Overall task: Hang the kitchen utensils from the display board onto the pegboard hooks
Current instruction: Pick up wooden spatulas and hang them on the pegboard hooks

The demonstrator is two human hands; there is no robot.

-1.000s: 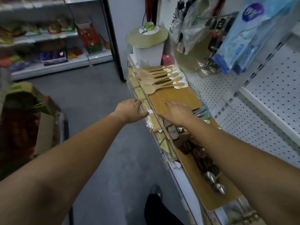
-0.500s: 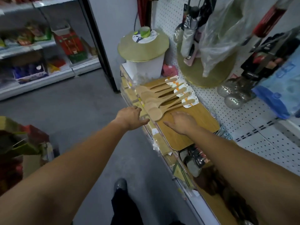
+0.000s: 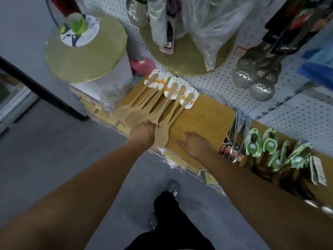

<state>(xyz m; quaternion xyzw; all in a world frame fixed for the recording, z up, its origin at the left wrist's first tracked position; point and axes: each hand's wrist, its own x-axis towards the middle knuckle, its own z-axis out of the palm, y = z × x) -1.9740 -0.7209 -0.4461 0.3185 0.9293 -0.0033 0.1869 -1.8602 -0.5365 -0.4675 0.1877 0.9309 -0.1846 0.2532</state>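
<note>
The wooden spoons (image 3: 156, 105) lie fanned on the display board (image 3: 203, 116), a pale wooden slab that sits on the counter (image 3: 257, 125) below the white pegboard (image 3: 297, 120). Their bowls bunch together at the board's 8 o'clock corner. Their handles spread toward 1 o'clock and end in white-and-orange paper tags (image 3: 187, 98) near the pegboard.

The left hand (image 3: 144, 135) sits right at the spoon bowls. Its fingers (image 3: 149, 124) are curled under and touch the bunched bowls, but the fingertips are hidden, so I cannot tell whether they grip a spoon. One spoon bowl lies just beside this hand at its 3 o'clock. The right hand (image 3: 196, 144) rests palm down on the bare board at 3 o'clock from the left hand. Its fingers (image 3: 189, 134) are spread wide and flat and hold nothing.

At 3 o'clock from the board, green-carded utensils (image 3: 261, 143) lie along the counter. Perforated metal skimmers (image 3: 257, 74) hang on the pegboard at the board's 1 o'clock, and a clear plastic bag (image 3: 207, 24) hangs at 12 o'clock. A round gold disc (image 3: 93, 56) stands at 10 o'clock. Below the arms, at 6 o'clock, are the grey floor (image 3: 54, 150) and one shoe (image 3: 173, 186).
</note>
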